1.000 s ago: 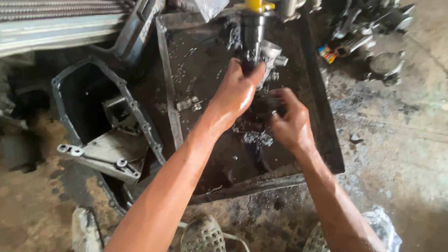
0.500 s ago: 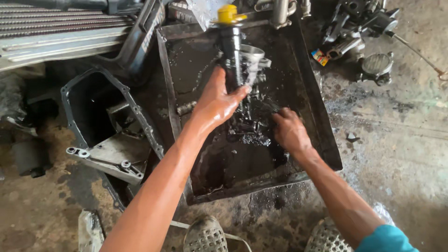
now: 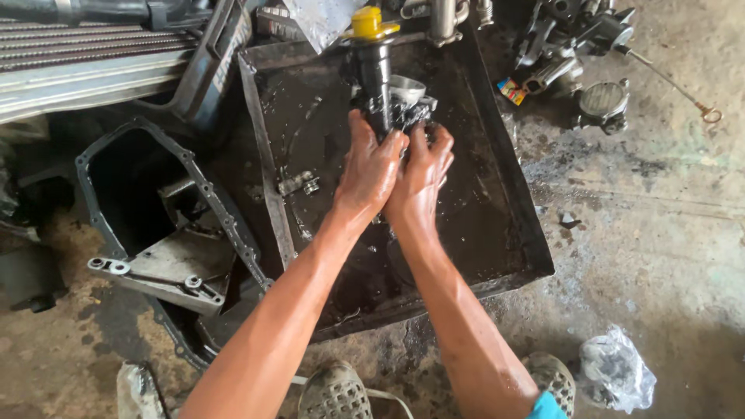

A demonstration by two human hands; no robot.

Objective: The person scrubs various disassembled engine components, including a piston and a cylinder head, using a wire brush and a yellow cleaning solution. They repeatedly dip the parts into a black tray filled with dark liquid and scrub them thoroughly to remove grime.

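Note:
A black, oily engine part with a yellow cap [image 3: 378, 70] stands upright in a large dark metal tray [image 3: 504, 233] filled with dirty oil. My left hand [image 3: 371, 171] wraps the lower part of it from the left. My right hand [image 3: 420, 174] grips the same part from the right, fingers curled over its silvery housing. Both hands are wet with oil and touch each other. A small metal fitting [image 3: 298, 185] lies in the tray to the left of my hands.
An open black oil pan [image 3: 140, 194] with a bolted rim lies left of the tray, a grey bracket [image 3: 167, 268] on it. Loose engine parts [image 3: 578, 46] sit at the top right. A crumpled plastic bag [image 3: 617, 372] and my sandals [image 3: 334, 396] are below.
My right hand rose from the oily debris in the tray's middle and joined my left hand on the capped part. The view shifted so the part sits lower in frame.

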